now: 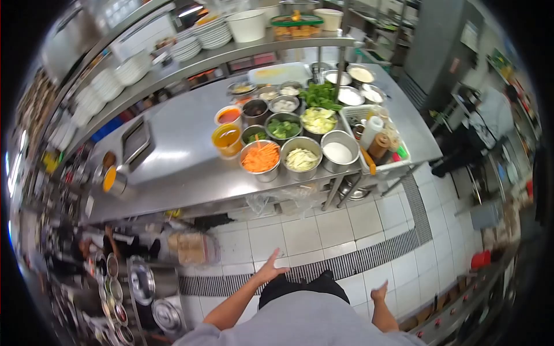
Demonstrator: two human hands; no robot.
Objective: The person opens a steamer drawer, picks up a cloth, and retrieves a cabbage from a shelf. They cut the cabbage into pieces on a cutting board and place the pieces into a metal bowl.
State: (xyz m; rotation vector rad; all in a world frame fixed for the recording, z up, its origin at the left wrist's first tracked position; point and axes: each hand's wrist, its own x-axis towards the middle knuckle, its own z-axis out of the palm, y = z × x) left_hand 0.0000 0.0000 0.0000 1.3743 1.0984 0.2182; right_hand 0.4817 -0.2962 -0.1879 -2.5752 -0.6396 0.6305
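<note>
The fingers (276,257) of the left hand (269,270) are spread wide and hold nothing; the hand hangs in the air over the tiled floor (300,233), palm turned toward the drain grate (346,262) that runs across the tiles just beyond it. The right hand (379,293) is lower and closer to the body, fingers loosely curled, empty as far as can be seen, also above the floor and near the same grate. Both bare forearms come out of grey sleeves at the bottom edge.

Well apart from both hands, across the floor, stands the steel counter (179,161). On its right half a cluster of steel bowls sits tightly together: a carrot bowl (260,157) at the front edge, a bowl of pale slices (302,158) just beside it, and a bowl of white powder (339,153) next to that. Behind them are a bowl of greens (283,128), an orange sauce tub (227,138) and a red sauce tub (229,115). A white basket (404,161) with bottles stands at the counter's right end. A lone steel pot (115,181) stands on the left end. Above the counter, a shelf (231,55) carries stacked plates (210,33).

At lower left, beside the left arm, lidded pots (144,282) stand together.
</note>
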